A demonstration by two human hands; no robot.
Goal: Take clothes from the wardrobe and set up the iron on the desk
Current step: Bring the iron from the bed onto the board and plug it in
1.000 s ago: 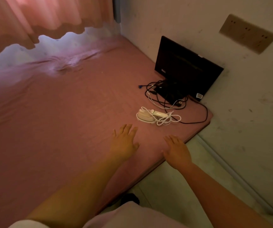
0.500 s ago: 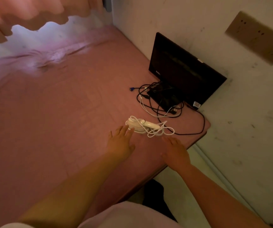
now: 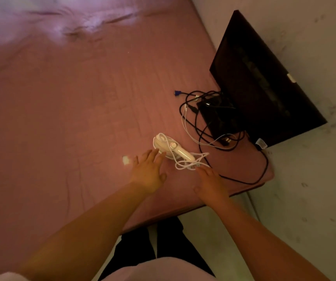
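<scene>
Near the tabletop (image 3: 82, 98) corner lies the small white iron (image 3: 171, 148), cord (image 3: 191, 162) looped loosely around it. Both hands are spread flat and empty, left hand (image 3: 150, 173) touching its base, right hand (image 3: 210, 182) at the cord. It looks light and rigid; I'd grip the handle and gather the floppy cord.

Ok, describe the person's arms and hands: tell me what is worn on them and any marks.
Both forearms are bare from the elbow down to the hands, left and right. No gloves, rings, watch or bracelets show. A pale sleeve edge shows at the left upper arm, at the bottom corner. No marks can be made out in the dim light.
</scene>
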